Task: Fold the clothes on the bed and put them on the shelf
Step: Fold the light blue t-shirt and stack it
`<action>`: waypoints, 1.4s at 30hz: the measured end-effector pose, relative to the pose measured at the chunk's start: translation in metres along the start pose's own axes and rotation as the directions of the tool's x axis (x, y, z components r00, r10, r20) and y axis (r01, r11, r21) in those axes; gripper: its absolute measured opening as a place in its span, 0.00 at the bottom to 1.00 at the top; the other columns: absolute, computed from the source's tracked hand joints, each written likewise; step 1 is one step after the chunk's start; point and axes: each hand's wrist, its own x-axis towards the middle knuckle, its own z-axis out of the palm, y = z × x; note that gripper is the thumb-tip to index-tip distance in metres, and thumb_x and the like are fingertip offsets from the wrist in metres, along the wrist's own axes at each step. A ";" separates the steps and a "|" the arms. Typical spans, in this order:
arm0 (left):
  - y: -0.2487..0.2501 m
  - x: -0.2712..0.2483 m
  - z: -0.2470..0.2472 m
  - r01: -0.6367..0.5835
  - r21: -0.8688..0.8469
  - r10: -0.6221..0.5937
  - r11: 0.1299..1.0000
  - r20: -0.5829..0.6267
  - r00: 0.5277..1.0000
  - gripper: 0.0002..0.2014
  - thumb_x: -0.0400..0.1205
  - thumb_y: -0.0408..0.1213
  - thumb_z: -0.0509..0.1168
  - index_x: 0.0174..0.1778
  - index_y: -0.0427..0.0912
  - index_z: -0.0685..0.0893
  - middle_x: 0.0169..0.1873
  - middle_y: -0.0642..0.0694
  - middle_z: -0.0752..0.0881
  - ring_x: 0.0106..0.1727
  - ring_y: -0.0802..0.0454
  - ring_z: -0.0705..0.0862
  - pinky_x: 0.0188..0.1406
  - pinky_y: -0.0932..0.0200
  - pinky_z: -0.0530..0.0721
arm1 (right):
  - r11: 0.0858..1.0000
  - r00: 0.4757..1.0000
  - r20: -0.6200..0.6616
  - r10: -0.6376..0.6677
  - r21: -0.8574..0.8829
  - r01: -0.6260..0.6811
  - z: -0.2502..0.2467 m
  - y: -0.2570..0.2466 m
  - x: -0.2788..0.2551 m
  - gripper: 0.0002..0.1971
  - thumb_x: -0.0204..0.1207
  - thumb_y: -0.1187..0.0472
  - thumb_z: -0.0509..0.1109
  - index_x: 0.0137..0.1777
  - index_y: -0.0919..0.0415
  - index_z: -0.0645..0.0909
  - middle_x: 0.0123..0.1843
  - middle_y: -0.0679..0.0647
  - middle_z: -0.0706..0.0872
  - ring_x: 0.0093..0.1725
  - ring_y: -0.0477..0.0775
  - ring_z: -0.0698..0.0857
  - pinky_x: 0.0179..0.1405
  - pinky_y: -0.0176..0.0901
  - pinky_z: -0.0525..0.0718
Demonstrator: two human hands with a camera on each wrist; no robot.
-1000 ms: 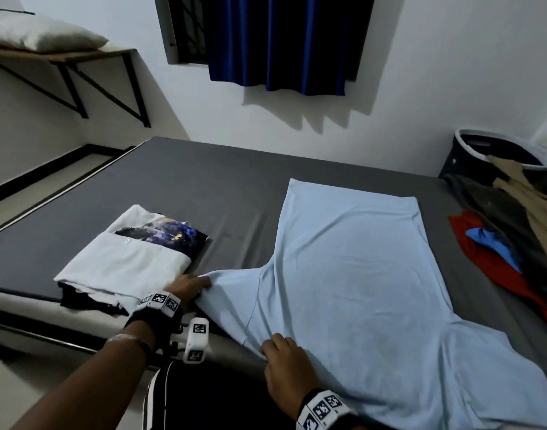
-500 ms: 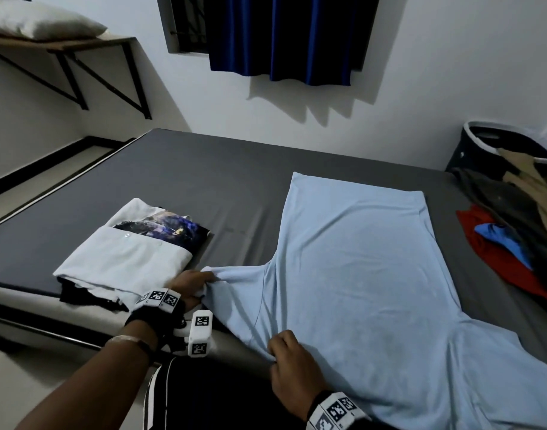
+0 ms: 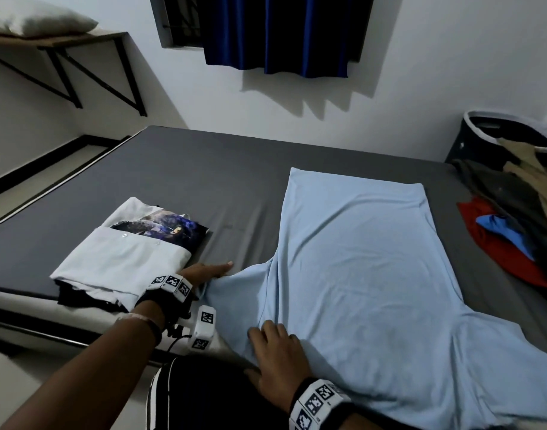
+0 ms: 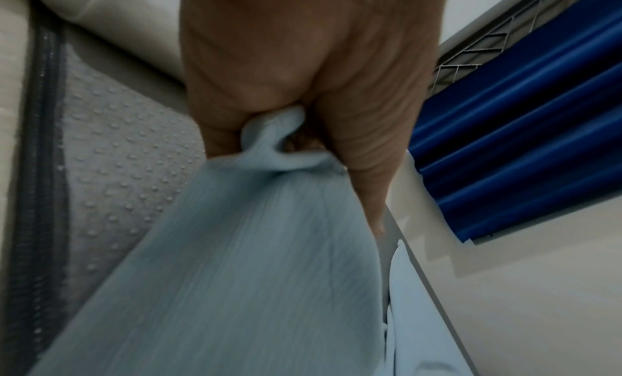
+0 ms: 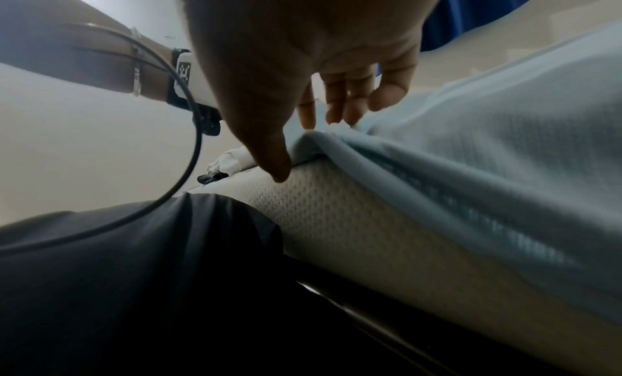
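Note:
A light blue T-shirt [image 3: 359, 274] lies spread flat on the grey bed [image 3: 204, 181], hem toward the wall. My left hand [image 3: 210, 273] pinches the end of its left sleeve [image 4: 269, 142] between thumb and fingers, just above the sheet. My right hand [image 3: 273, 346] lies on the shirt's near edge by that sleeve's shoulder. Its fingertips [image 5: 340, 113] rest on the cloth and the thumb touches the mattress side beside the cloth's edge. The wooden wall shelf [image 3: 61, 40] is at the upper left.
A folded stack topped by a white printed shirt [image 3: 126, 256] lies just left of my left hand. Unfolded clothes [image 3: 514, 218] are piled at the bed's right edge by a dark laundry basket [image 3: 495, 131]. A pillow [image 3: 33, 17] sits on the shelf.
My left hand has shifted slightly right and away along the bed with the sleeve end pinched. The right hand stays on the shirt's near edge.

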 end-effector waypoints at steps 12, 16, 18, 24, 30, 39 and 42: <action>0.020 -0.013 -0.003 -0.049 -0.039 0.052 0.998 0.103 0.993 0.09 0.85 0.41 0.65 0.54 0.39 0.82 0.48 0.39 0.87 0.42 0.46 0.84 0.48 0.52 0.83 | 0.866 0.980 -0.098 0.172 0.489 -0.104 -0.005 0.011 0.013 0.07 0.81 0.54 0.60 0.54 0.52 0.75 0.53 0.56 0.86 0.52 0.62 0.83 0.50 0.50 0.79; 0.023 -0.019 0.004 -0.037 -0.249 0.052 0.968 0.055 0.997 0.09 0.85 0.38 0.65 0.47 0.35 0.84 0.27 0.45 0.90 0.32 0.47 0.89 0.32 0.57 0.87 | 0.760 0.965 -0.092 0.245 0.636 -0.132 -0.007 0.018 0.005 0.05 0.79 0.53 0.63 0.50 0.50 0.72 0.47 0.56 0.88 0.50 0.62 0.85 0.45 0.48 0.80; 0.028 -0.022 0.006 -0.025 -0.313 0.059 0.949 0.100 0.993 0.12 0.83 0.40 0.68 0.46 0.32 0.87 0.37 0.38 0.91 0.33 0.46 0.90 0.30 0.57 0.89 | 0.744 0.960 -0.086 0.266 0.652 -0.147 -0.010 0.019 0.005 0.06 0.79 0.53 0.65 0.48 0.51 0.70 0.46 0.56 0.87 0.49 0.62 0.84 0.44 0.49 0.80; 0.037 -0.009 0.012 -0.145 -0.336 0.161 0.931 0.020 0.987 0.14 0.81 0.29 0.69 0.63 0.33 0.84 0.54 0.37 0.88 0.51 0.46 0.85 0.45 0.58 0.86 | 0.763 0.966 -0.050 0.254 0.624 -0.168 -0.018 0.012 0.009 0.15 0.76 0.44 0.62 0.57 0.49 0.67 0.48 0.54 0.86 0.49 0.62 0.85 0.43 0.52 0.82; 0.045 -0.012 0.013 -0.226 -0.256 0.229 0.940 -0.019 0.973 0.07 0.80 0.31 0.70 0.53 0.38 0.89 0.53 0.39 0.89 0.54 0.46 0.86 0.61 0.53 0.82 | 0.860 0.960 -0.109 0.256 0.480 -0.175 -0.016 0.006 0.025 0.16 0.73 0.45 0.66 0.55 0.52 0.71 0.56 0.52 0.81 0.56 0.60 0.82 0.48 0.50 0.79; 0.064 -0.021 0.013 -0.341 -0.146 0.332 0.929 -0.081 0.940 0.09 0.81 0.28 0.69 0.56 0.31 0.88 0.55 0.35 0.88 0.58 0.44 0.85 0.67 0.51 0.79 | 0.745 0.943 -0.147 0.299 0.653 -0.134 -0.019 0.014 0.010 0.07 0.78 0.50 0.62 0.51 0.49 0.69 0.43 0.54 0.88 0.46 0.62 0.86 0.43 0.53 0.82; 0.094 -0.031 0.033 -0.393 -0.135 0.397 0.910 0.005 0.918 0.06 0.81 0.29 0.69 0.41 0.37 0.90 0.40 0.38 0.90 0.45 0.44 0.85 0.49 0.56 0.85 | 0.612 0.899 -0.152 0.412 0.776 -0.150 -0.022 0.030 -0.007 0.09 0.78 0.47 0.66 0.47 0.50 0.72 0.37 0.49 0.88 0.38 0.50 0.87 0.39 0.48 0.83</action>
